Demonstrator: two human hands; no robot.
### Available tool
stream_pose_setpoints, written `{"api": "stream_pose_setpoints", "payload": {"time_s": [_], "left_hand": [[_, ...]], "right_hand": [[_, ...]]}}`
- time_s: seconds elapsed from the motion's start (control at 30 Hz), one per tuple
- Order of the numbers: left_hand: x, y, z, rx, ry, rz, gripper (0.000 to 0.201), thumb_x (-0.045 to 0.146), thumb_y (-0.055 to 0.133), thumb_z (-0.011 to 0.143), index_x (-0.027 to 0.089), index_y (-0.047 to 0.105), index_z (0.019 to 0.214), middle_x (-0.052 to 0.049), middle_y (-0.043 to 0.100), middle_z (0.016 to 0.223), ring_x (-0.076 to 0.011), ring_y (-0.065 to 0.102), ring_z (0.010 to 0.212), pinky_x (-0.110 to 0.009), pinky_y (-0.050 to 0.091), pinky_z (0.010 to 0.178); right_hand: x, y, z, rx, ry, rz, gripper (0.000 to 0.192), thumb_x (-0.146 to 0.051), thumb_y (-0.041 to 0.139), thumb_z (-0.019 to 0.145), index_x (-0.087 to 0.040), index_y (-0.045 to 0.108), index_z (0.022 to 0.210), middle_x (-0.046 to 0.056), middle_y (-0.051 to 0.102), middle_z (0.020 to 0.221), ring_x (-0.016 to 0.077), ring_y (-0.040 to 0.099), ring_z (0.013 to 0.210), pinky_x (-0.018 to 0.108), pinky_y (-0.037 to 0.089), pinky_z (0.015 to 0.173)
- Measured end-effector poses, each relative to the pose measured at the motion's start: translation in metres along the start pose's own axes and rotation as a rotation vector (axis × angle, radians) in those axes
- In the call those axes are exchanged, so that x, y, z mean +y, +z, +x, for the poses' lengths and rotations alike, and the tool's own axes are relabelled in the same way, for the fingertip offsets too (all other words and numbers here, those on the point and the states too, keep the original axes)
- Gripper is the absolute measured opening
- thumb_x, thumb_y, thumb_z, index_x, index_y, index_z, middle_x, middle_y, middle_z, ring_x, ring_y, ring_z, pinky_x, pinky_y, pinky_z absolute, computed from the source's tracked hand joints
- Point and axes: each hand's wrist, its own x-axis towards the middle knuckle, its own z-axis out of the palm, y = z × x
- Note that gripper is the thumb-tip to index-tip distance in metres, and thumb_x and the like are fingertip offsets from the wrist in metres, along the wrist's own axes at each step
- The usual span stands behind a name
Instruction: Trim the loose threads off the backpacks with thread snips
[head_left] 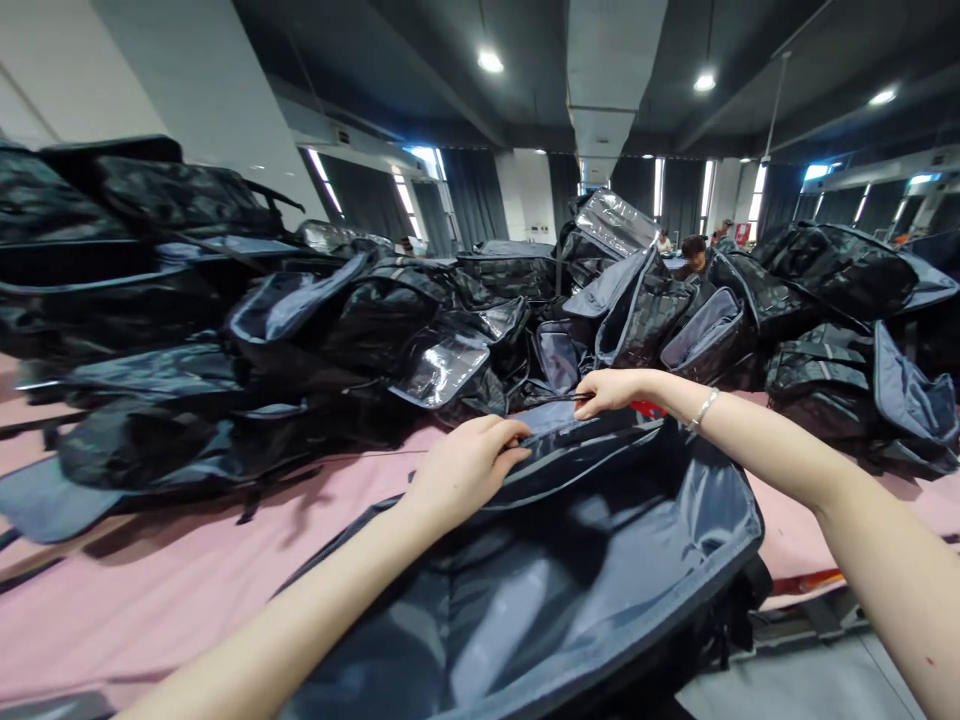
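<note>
In front of me lies a black backpack, its main compartment gaping and its grey-blue lining showing. My left hand pinches the far edge of this backpack, thumb against the fingers. A little farther off and to the right, my right hand is closed on the same far side, gripping its dark edge. Between the two hands a strip of grey-blue lining shows. A bit of red shows just under my right wrist, too small to name. The fabric inside my fingers is mostly hidden.
A pink-covered table runs under the backpack. Piled along its far side are several dark camouflage backpacks, among them an unzipped one and one with a shiny silver-lined flap. More bags stand at right. A person is beyond the pile.
</note>
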Motion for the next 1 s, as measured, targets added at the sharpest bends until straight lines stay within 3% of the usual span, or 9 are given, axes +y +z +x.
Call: {"api": "stream_pose_setpoints", "payload": {"time_s": [0.13,0.3,0.67,0.87,1.0], "left_hand": [[0.010,0.009,0.023,-0.038,-0.007,-0.045,0.030,0.037,0.043,0.081,0.022,0.065,0.094,-0.005,0.067,0.095,-0.0207,0.060,0.087,-0.029,0.044,0.074],[0.008,0.012,0.039,-0.160,-0.152,-0.250,0.029,0.039,0.042,0.076,0.021,0.064,0.076,-0.002,0.068,0.077,-0.0196,0.061,0.074,-0.027,0.041,0.065],[-0.004,0.010,0.036,-0.253,-0.089,-0.452,0.043,0.054,0.043,0.070,0.017,0.066,0.073,-0.003,0.067,0.073,-0.0212,0.060,0.073,-0.028,0.043,0.067],[-0.013,0.000,0.027,-0.245,-0.068,-0.551,0.038,0.048,0.050,0.070,0.018,0.068,0.084,-0.003,0.070,0.090,-0.0212,0.062,0.085,-0.028,0.047,0.080],[-0.020,-0.003,0.001,-0.135,0.081,-0.345,0.031,0.040,0.047,0.080,0.021,0.066,0.095,-0.003,0.068,0.094,-0.0180,0.062,0.085,-0.026,0.049,0.077]], "right_hand": [[0.009,0.004,0.003,-0.021,-0.031,0.042,0.010,-0.020,0.062,0.073,-0.011,0.062,0.070,-0.005,0.052,0.058,0.0071,0.043,0.054,0.018,0.033,0.051],[0.015,0.010,0.001,0.001,-0.065,0.061,0.013,-0.023,0.061,0.076,-0.010,0.065,0.075,-0.004,0.056,0.062,0.0082,0.047,0.057,0.018,0.035,0.054],[0.010,0.012,-0.027,0.108,-0.140,0.019,0.015,-0.024,0.064,0.076,-0.012,0.068,0.084,0.000,0.064,0.075,0.0117,0.055,0.071,0.020,0.038,0.064],[0.014,0.016,-0.047,0.278,-0.156,-0.107,0.014,-0.020,0.071,0.070,-0.014,0.068,0.082,0.000,0.066,0.077,0.0127,0.060,0.073,0.019,0.039,0.063],[0.027,0.036,-0.058,0.487,-0.419,-0.412,0.024,-0.012,0.061,0.076,-0.020,0.066,0.098,0.002,0.065,0.094,0.0121,0.059,0.079,0.020,0.037,0.062]]}}
